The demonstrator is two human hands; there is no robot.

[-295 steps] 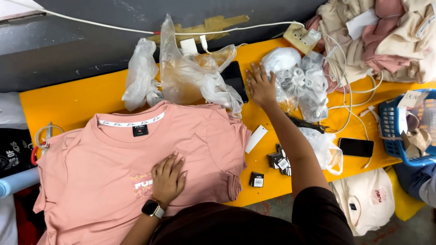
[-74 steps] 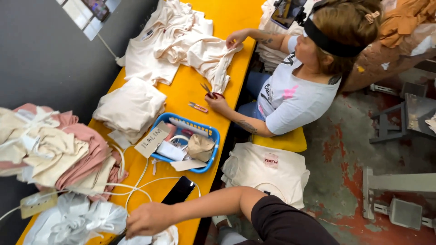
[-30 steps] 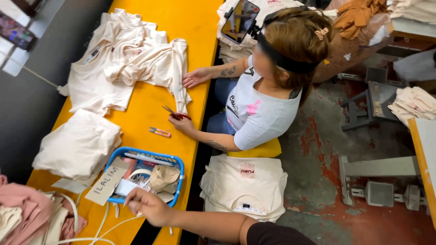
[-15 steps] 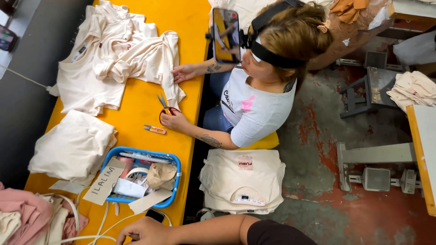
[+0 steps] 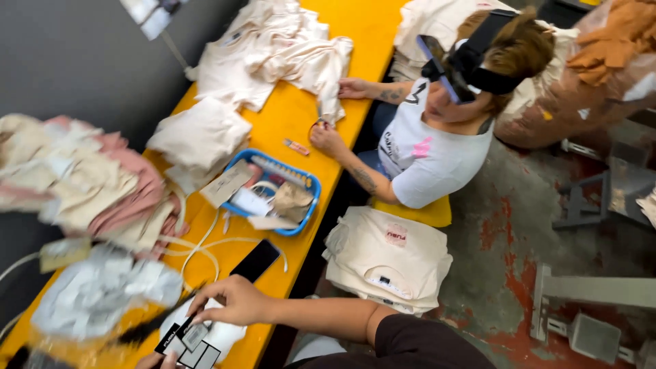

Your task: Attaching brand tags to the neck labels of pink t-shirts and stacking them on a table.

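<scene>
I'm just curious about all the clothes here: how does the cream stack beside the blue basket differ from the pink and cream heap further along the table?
The cream stack is one colour, folded fairly square and compact. The pink and cream heap mixes two colours, lies loose and rumpled, and spreads wider. Both are garments on the yellow table, against the grey wall side.

A: Where's the right hand [image 5: 229, 303]?
B: Near edge of the table [image 5: 294, 130], over the small tags [image 5: 188, 342]. Phone [image 5: 255, 260] lies just beyond it, cords [image 5: 205, 239] beside that.
A: Basket [image 5: 304, 208]?
B: Past the phone, at the table's edge. Folded shirt [image 5: 201, 137] behind it, spread shirts [image 5: 273, 51] at the far end.
A: Left side?
B: Clothes heap [image 5: 82, 178] by the wall, bag pile [image 5: 102, 294] nearer. Another person [image 5: 437, 130] sits right of the table, shirt stack [image 5: 389, 260] beside their seat.
</scene>
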